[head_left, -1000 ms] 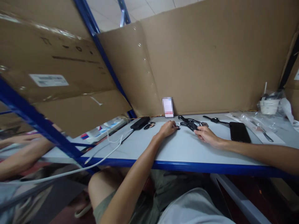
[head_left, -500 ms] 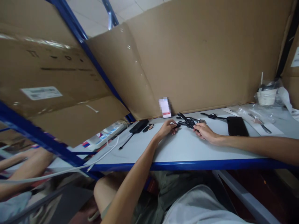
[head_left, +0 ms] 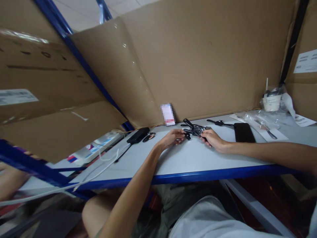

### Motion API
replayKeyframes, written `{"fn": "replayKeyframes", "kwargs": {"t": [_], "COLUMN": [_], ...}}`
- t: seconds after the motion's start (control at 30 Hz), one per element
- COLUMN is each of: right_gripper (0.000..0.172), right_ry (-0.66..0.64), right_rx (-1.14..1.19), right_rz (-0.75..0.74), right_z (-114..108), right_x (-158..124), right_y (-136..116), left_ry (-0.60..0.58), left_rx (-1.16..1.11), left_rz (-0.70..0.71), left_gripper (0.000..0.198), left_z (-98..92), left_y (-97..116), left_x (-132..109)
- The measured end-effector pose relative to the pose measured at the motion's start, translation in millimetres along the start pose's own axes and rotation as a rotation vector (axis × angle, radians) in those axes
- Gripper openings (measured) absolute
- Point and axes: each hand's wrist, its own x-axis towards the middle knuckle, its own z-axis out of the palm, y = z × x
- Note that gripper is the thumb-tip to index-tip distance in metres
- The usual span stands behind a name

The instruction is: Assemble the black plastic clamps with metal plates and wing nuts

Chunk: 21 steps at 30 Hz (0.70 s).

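Note:
My left hand [head_left: 172, 138] is closed in a pinch at a small black piece [head_left: 187, 136], just left of a black-handled metal tool [head_left: 196, 131]. Fingers of my right hand [head_left: 213, 140] are wrapped round the right end of that tool, whose exact kind I cannot make out. One black handle sticks up and to the left between my hands. Behind it lies another thin dark tool [head_left: 183, 125], partly hidden. A black two-handled tool like a spokeshave [head_left: 220, 123] rests further right, beside a black phone [head_left: 244, 132].
A lit phone [head_left: 168, 114] leans on the cardboard wall [head_left: 198, 66]. A black box with a cable [head_left: 138, 135], small dark items [head_left: 149, 137] and a power strip [head_left: 95, 148] sit left. Plastic packaging [head_left: 262, 120] and a white cup [head_left: 271, 101] stand right. Another person's arm [head_left: 12, 180] shows far left.
The view has turned a little, so everything sits further left in the picture. More of the small black piece shows at my left fingertips. Both hands stay at the tool.

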Motion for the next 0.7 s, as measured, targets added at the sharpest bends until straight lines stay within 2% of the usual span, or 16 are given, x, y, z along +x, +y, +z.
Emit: {"fn": "replayKeyframes", "kwargs": {"t": [0.07, 0.13, 0.27, 0.33, 0.37, 0.43, 0.57, 0.7], "right_gripper": [0.021, 0.021, 0.019, 0.020, 0.021, 0.022, 0.020, 0.020], "right_ry": [0.022, 0.024, -0.006, -0.005, 0.001, 0.018, 0.035, 0.041], "right_rx": [0.029, 0.044, 0.052, 0.047, 0.041, 0.036, 0.075, 0.095], "right_rz": [-0.010, -0.013, -0.017, -0.022, -0.023, -0.030, -0.032, -0.031], "right_z": [-1, -2, -2, -1, -1, 0, 1, 1], "right_x": [-1, -3, -7, -7, -7, -6, -5, -5], "right_y": [-2, -3, -6, -6, -6, -5, -4, -4], "left_ry": [0.056, 0.168, 0.492, 0.657, 0.703, 0.711, 0.596, 0.473], "left_rx": [0.079, 0.201, 0.568, 0.795, 0.887, 0.999, 1.102, 1.164], "left_rz": [0.011, 0.017, 0.022, 0.045, 0.057, 0.081, 0.198, 0.381], "left_gripper": [0.025, 0.022, 0.014, 0.017, 0.021, 0.027, 0.039, 0.047], "left_z": [-3.9, -8.6, -17.6, -21.9, -24.2, -29.1, -37.0, -27.0], "left_y": [-2, -6, -17, -22, -24, -29, -37, -33], "left_x": [4, 8, 15, 16, 16, 16, 17, 21]}}
